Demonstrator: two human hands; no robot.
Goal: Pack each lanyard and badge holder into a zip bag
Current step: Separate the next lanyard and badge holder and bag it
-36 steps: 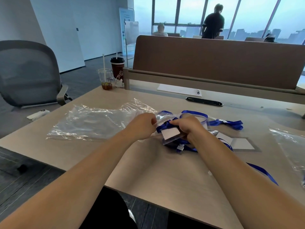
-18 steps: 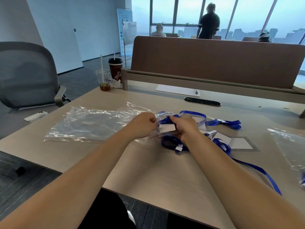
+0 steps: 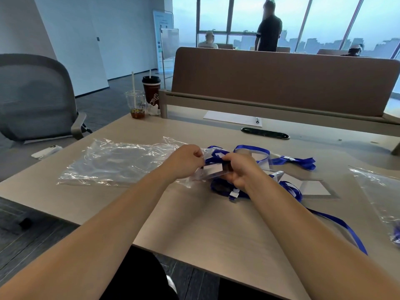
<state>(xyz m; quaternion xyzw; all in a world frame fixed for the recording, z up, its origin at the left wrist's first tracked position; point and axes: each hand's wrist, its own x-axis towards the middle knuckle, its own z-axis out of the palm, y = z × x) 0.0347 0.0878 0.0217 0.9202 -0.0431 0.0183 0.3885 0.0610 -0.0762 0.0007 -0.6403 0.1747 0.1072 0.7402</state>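
**Badge holder held at the mouth of the zip bag**

The two hands are close together at mid-table. The left hand pinches the right-hand edge of the clear zip bag. The bag lies crinkled and flat to the left, with its left end close to the table's left edge. The right hand grips a badge holder that shows a white card. The holder's left end is at the bag's mouth, but whether it is already inside cannot be told.

A blue lanyard bunches under and beside the right hand. One strap runs right and near, almost to the near edge.

Bare table lies open between the forearms, down to the near edge. To the right, a second badge holder lies flat beside lanyard loops. Another bag is cut off by the right border.

Far off, a sheet of paper and a cable slot sit below the divider panel. Two cups stand at the far left corner.

The right hand's fingertips are hidden behind the holder.
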